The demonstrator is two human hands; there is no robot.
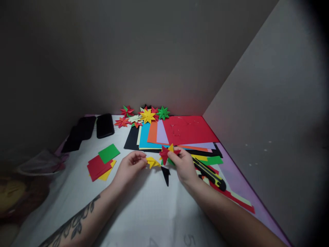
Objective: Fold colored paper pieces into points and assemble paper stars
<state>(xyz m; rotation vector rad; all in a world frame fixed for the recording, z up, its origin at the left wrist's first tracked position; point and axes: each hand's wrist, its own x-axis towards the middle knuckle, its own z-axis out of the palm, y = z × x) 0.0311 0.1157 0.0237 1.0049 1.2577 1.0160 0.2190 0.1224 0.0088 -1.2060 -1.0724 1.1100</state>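
Observation:
My left hand (133, 164) pinches a small folded yellow paper piece (153, 162) by its left end. Close to its right, my right hand (183, 164) grips a partly assembled folded-paper star (165, 155) with red, yellow and green points. A narrow gap seems to lie between the yellow piece and the star. Below them on the white sheet lies a black folded paper piece (166, 175). Beside my right wrist rests a black and yellow utility knife (211, 174), partly covered by the hand. My fingers hide part of the star's green side.
Finished paper stars (147, 116) cluster at the back, near fanned coloured sheets (190, 130) with eyeglasses on top. Red, green and yellow squares (100, 168) lie left. Paper strips (239, 199) sit right. A black phone (105, 125) lies back left. Walls border the table behind and right.

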